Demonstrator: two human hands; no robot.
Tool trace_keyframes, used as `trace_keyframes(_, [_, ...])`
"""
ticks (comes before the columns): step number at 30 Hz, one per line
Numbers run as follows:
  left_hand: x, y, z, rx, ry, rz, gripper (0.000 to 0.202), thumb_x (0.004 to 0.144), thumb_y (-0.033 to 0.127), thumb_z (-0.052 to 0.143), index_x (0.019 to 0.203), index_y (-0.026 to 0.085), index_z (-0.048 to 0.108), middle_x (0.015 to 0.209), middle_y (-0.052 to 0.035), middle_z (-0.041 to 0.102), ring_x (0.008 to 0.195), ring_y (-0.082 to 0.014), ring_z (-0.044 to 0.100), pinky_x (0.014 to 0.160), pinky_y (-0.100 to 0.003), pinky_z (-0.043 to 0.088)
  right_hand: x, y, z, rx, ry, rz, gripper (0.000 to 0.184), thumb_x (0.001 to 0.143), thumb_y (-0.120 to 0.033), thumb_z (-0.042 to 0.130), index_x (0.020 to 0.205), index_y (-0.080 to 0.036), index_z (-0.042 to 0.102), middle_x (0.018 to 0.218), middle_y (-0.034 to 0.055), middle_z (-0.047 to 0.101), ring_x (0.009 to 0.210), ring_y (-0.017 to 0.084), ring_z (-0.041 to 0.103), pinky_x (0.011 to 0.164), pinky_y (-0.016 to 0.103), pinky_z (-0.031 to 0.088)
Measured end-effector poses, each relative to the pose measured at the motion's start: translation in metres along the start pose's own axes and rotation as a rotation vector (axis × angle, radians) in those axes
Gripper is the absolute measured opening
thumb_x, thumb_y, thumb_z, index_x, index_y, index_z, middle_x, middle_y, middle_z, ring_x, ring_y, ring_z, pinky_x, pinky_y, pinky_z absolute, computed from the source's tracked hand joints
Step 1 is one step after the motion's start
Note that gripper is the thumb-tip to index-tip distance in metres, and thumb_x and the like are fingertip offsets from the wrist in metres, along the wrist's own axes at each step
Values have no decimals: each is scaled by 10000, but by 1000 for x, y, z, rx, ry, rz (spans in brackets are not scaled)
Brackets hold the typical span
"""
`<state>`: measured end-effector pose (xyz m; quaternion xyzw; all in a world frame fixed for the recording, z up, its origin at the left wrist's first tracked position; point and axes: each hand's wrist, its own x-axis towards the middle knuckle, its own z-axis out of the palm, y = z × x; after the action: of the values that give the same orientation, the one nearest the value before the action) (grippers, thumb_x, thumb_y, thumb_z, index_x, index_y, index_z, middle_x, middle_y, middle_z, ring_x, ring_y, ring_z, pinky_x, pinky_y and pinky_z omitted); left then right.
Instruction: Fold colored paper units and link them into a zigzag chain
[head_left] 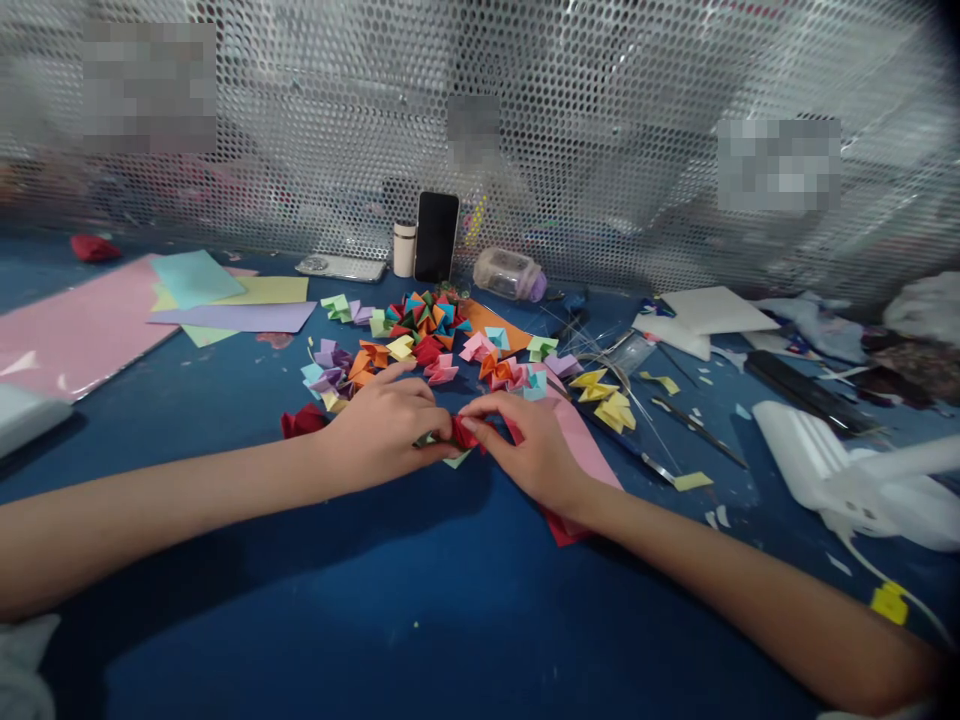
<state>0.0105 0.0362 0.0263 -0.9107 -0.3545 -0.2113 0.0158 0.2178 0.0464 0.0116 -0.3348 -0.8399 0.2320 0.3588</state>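
Both hands meet at the middle of the blue table. My left hand (397,420) is closed, its fingers pinching a small red folded paper piece (463,434) from the left. From the other side, my right hand (529,445) pinches the same piece between thumb and forefinger. A bit of green paper (456,459) shows under the fingertips; whether it is joined to the red piece I cannot tell. Beyond the hands lie several folded paper units in many colours, with a multicoloured paper cluster (426,318) behind them. A pink paper sheet (581,440) lies beside my right hand.
A dark phone (436,238) stands upright by a white bottle (403,250) against the perforated metal screen (315,120). A clear jar (506,274) lies sideways. Paper sheets (232,318) spread at left. Scissors (637,455), tweezers (697,430) and a white device (855,475) are at right.
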Motion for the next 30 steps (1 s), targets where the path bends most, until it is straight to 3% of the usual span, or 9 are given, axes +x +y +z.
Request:
trace_keyframes(6, [0, 1, 1, 17, 26, 20, 208, 886, 347, 573, 784, 201, 680, 760, -23, 690, 798, -175, 640, 918, -389, 402, -1, 1, 2, 35, -26, -21, 86, 888, -183, 563, 926, -202, 637, 903, 15, 690, 849, 134, 634, 791, 270, 493])
trace_keyframes(13, [2, 2, 0, -24, -22, -55, 178, 863, 357, 586, 820, 223, 693, 784, -21, 687, 815, -189, 622, 864, -386, 419, -2, 0, 0, 66, -18, 24, 81, 873, -188, 584, 931, -201, 641, 897, 20, 693, 844, 141, 641, 784, 287, 501])
trace_keyframes(17, [2, 2, 1, -47, -18, -75, 122, 838, 286, 585, 790, 224, 679, 782, -2, 693, 812, -187, 617, 865, -388, 408, -3, -1, 2, 67, -15, 24, 76, 872, -187, 589, 925, -200, 643, 893, 18, 694, 835, 137, 641, 769, 277, 503])
trace_keyframes(24, [2, 3, -5, 32, -27, 20, 159, 854, 227, 515, 787, 193, 656, 766, -13, 684, 771, -167, 616, 841, -333, 419, 0, 9, -8, -53, -108, -172, 183, 901, -227, 562, 1071, -217, 629, 981, 42, 705, 909, 164, 644, 821, 327, 503])
trace_keyframes(30, [2, 7, -13, 164, -70, 99, 206, 866, 221, 478, 765, 174, 650, 724, -27, 659, 721, -172, 611, 907, -365, 408, 3, 12, -14, -143, -205, -268, 191, 918, -207, 523, 1070, -195, 638, 1000, 54, 714, 925, 165, 650, 827, 315, 507])
